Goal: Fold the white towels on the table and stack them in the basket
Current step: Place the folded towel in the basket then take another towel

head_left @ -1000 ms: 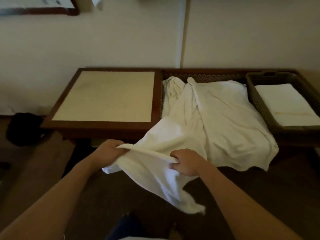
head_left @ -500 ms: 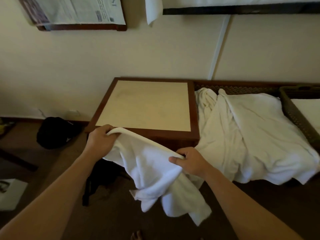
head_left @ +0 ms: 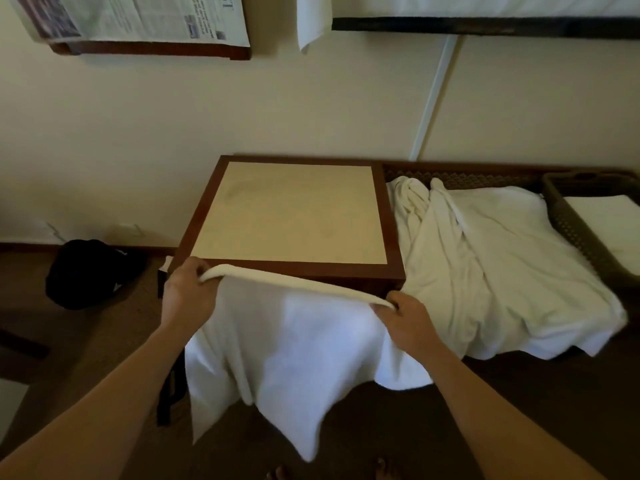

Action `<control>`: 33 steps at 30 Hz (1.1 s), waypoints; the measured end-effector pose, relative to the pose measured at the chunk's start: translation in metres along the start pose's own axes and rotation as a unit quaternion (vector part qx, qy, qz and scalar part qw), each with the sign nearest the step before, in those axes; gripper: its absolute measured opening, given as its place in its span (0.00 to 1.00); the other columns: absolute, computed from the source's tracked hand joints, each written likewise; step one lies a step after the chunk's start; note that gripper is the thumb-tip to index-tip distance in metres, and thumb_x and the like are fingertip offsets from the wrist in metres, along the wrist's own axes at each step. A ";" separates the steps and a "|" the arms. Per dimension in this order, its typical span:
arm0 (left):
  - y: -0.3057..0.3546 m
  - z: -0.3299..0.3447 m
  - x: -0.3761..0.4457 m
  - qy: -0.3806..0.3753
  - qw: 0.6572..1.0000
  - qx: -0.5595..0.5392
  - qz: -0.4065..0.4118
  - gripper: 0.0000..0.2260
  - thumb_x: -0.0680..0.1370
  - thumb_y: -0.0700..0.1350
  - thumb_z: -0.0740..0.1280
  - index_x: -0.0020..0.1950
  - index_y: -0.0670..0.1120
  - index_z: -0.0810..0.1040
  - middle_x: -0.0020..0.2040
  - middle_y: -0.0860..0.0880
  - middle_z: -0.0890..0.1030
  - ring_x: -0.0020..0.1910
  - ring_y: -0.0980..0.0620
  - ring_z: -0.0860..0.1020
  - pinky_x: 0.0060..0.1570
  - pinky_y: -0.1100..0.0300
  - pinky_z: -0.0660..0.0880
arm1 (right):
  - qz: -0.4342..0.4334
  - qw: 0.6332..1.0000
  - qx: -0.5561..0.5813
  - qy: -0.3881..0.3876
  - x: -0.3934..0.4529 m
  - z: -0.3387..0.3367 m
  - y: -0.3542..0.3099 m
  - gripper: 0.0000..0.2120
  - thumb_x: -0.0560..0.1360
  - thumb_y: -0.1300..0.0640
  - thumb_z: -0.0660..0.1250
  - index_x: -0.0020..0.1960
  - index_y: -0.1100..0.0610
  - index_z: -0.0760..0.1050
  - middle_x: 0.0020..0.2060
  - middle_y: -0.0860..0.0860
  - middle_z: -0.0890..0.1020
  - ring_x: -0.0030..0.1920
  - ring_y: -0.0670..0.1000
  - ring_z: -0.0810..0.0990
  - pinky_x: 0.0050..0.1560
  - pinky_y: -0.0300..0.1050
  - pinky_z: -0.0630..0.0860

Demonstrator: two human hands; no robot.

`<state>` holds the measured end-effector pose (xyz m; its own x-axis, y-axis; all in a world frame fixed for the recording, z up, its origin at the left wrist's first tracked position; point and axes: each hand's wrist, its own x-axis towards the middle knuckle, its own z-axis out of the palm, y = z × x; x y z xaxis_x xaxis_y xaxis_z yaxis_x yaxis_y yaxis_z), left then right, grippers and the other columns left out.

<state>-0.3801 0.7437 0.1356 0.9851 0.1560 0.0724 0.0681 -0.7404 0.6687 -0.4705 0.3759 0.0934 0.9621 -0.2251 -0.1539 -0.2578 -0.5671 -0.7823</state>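
A white towel [head_left: 287, 344] hangs in front of the table, stretched by its top edge between both hands. My left hand [head_left: 187, 292] grips the left corner at the table's front left corner. My right hand [head_left: 407, 317] pinches the right corner near the table's front right corner. The table [head_left: 294, 213] has a beige top in a dark wood frame. To its right a heap of white towels [head_left: 495, 268] lies crumpled on a lower surface. At the far right stands a dark woven basket [head_left: 568, 220] with a folded white towel [head_left: 613, 223] inside.
A black bag [head_left: 86, 271] lies on the brown floor left of the table. A newspaper rack [head_left: 138, 26] hangs on the wall above. A dark shelf [head_left: 485, 26] with a white cloth [head_left: 311, 22] hanging from it is at top right. Toes [head_left: 384, 471] show at the bottom edge.
Both hands drew the towel off the heap and moved left, spreading apart. The towel went from bunched to stretched along its top edge before the table. The view swung left and up.
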 end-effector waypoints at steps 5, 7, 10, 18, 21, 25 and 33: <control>0.017 0.025 -0.011 0.004 0.999 -0.015 -0.040 0.05 0.80 0.46 0.68 0.52 0.47 0.75 0.43 0.48 0.79 0.41 0.51 0.77 0.38 0.56 0.72 | 0.133 0.989 -0.032 0.065 0.013 -0.005 0.012 0.18 0.83 0.42 0.61 0.46 0.57 0.71 0.40 0.51 0.77 0.43 0.55 0.76 0.43 0.48 0.68; 0.022 0.036 -0.013 -0.001 0.998 -0.012 -0.057 0.07 0.81 0.48 0.67 0.53 0.46 0.74 0.44 0.47 0.78 0.41 0.50 0.77 0.38 0.54 0.74 | 0.128 0.986 -0.052 0.098 0.017 -0.008 0.019 0.18 0.84 0.42 0.57 0.48 0.57 0.72 0.42 0.51 0.77 0.45 0.56 0.77 0.45 0.48 0.70; 0.030 0.050 -0.019 0.025 0.995 -0.028 -0.094 0.08 0.81 0.47 0.67 0.51 0.43 0.74 0.43 0.46 0.77 0.39 0.50 0.74 0.34 0.56 0.70 | 0.104 0.978 -0.084 0.158 0.025 -0.014 0.018 0.19 0.85 0.43 0.56 0.53 0.58 0.74 0.45 0.55 0.78 0.43 0.56 0.78 0.41 0.48 0.72; 0.025 0.053 -0.009 0.071 0.974 -0.006 -0.215 0.11 0.80 0.49 0.63 0.45 0.43 0.76 0.42 0.44 0.77 0.38 0.48 0.73 0.35 0.54 0.66 | 0.026 0.970 -0.209 0.123 0.026 -0.024 0.046 0.15 0.84 0.48 0.59 0.48 0.58 0.73 0.39 0.52 0.77 0.41 0.56 0.78 0.39 0.50 0.73; 0.029 0.055 -0.008 0.046 0.971 0.031 -0.231 0.13 0.81 0.49 0.63 0.43 0.41 0.77 0.42 0.42 0.79 0.36 0.48 0.74 0.33 0.55 0.67 | 0.096 0.985 -0.013 0.139 0.023 -0.021 0.039 0.13 0.85 0.54 0.59 0.51 0.63 0.76 0.41 0.52 0.78 0.48 0.59 0.80 0.45 0.48 0.71; 0.062 0.065 -0.025 -0.113 0.985 -0.009 -0.133 0.14 0.80 0.55 0.67 0.43 0.46 0.81 0.40 0.46 0.83 0.40 0.47 0.81 0.38 0.54 0.76 | 0.079 0.988 0.110 0.067 0.014 -0.008 -0.015 0.17 0.84 0.50 0.61 0.68 0.58 0.74 0.54 0.50 0.79 0.59 0.56 0.79 0.54 0.46 0.71; 0.125 0.062 -0.058 -0.339 0.919 -0.098 0.176 0.12 0.70 0.35 0.69 0.44 0.51 0.74 0.41 0.56 0.77 0.36 0.56 0.74 0.34 0.61 0.70 | -0.160 0.969 -0.096 -0.163 0.010 -0.008 -0.082 0.03 0.79 0.57 0.67 0.52 0.53 0.78 0.41 0.48 0.83 0.43 0.49 0.81 0.46 0.57 0.78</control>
<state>-0.4189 0.6015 0.1697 0.8166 -0.5639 -0.1232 -0.2385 -0.5240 0.8176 -0.4405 0.4135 0.1604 0.9644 0.2306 -0.1291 0.0763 -0.7107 -0.6994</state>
